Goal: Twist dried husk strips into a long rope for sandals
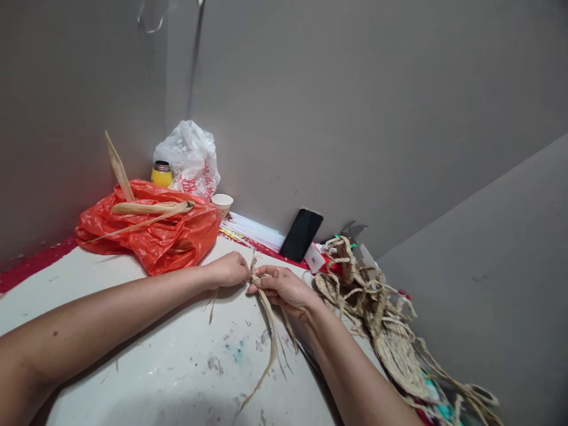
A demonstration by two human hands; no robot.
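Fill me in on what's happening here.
A person works dried plant strips with both bare hands, over a white tabletop. The left hand and right hand meet at the strips' upper part, while loose ends hang below. A red plastic bag lies beyond the left forearm; braided cord is heaped to the right.

Two hands show, one left hand [229, 270] and one right hand [280, 288], with one table [155, 355], one red bag [197, 234], one white bag [189, 148], one yellow container [161, 176], one paper cup [222, 205] and one phone [302, 235]. The dry strips [270, 319] and braided cords [399, 358] overlap too much to count.
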